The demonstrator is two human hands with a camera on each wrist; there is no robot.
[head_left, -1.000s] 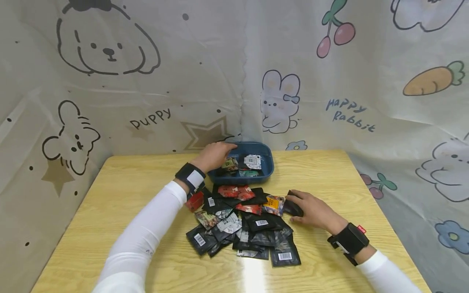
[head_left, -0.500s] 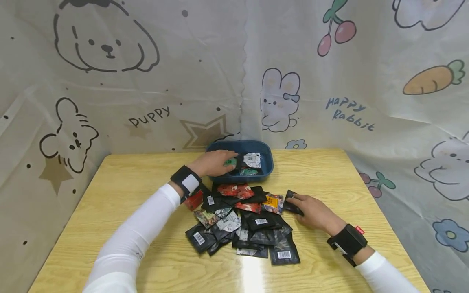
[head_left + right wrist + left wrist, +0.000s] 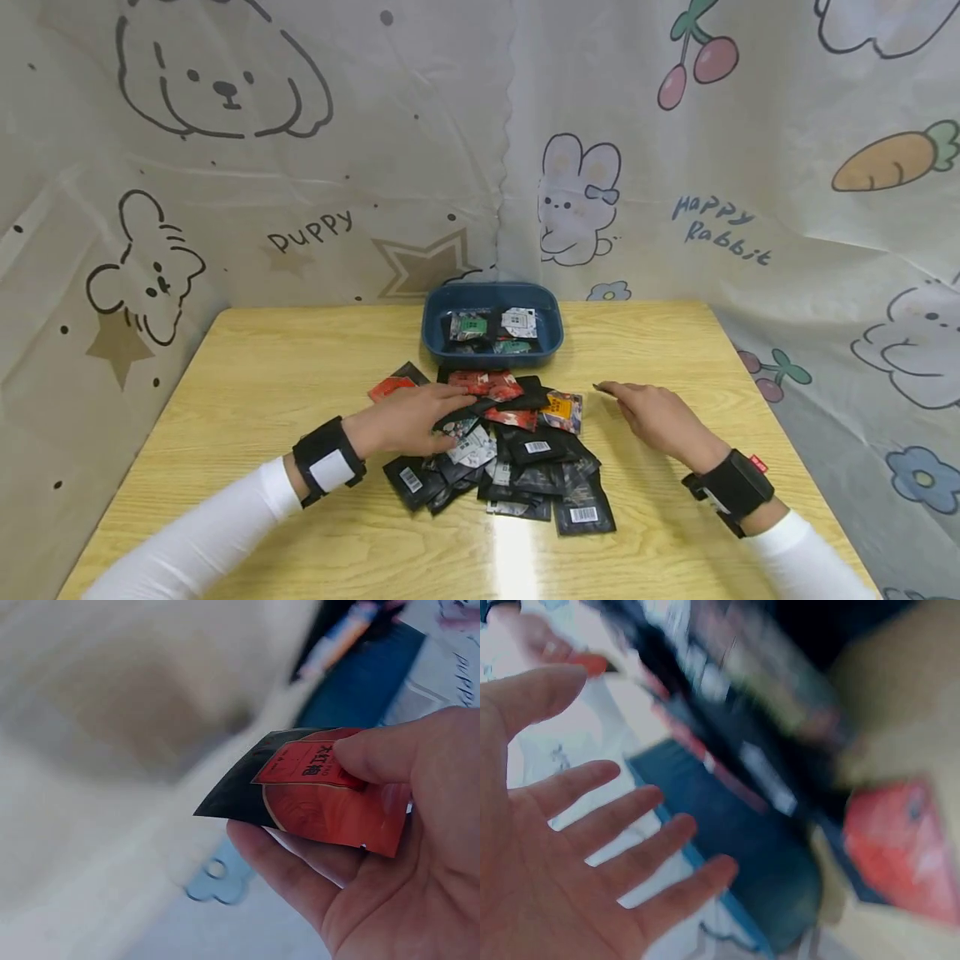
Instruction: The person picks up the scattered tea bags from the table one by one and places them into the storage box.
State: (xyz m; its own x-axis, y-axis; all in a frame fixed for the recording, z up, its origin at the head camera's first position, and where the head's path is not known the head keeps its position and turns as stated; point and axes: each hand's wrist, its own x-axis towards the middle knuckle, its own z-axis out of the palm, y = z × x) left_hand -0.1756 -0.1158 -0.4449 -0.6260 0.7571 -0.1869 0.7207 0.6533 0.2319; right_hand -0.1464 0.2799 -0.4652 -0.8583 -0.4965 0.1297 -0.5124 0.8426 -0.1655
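My right hand [image 3: 663, 421] pinches a red-and-black tea sachet [image 3: 315, 787] between thumb and fingers, to the right of the pile; in the head view the sachet shows only as a thin dark edge. My left hand [image 3: 408, 417] reaches over the left part of the pile of tea sachets [image 3: 536, 446], fingers spread and nothing in its palm, as the left wrist view shows. The pile mixes black, red, white and orange packets lying flat and overlapping. Behind it stands a blue plastic bin [image 3: 492, 360] with several sachets inside, a green-labelled sachet [image 3: 471, 326] among them.
A red-and-black sachet [image 3: 393, 385] lies at the pile's left back edge, close to my left hand. The wooden table [image 3: 300, 350] ends at a cloth backdrop [image 3: 337, 167] with cartoon drawings. Black bands wrap both wrists.
My left hand has come out of the bin, where a green-labelled sachet now lies, and moved down over the pile. The right hand has lifted a sachet from the table beside the pile.
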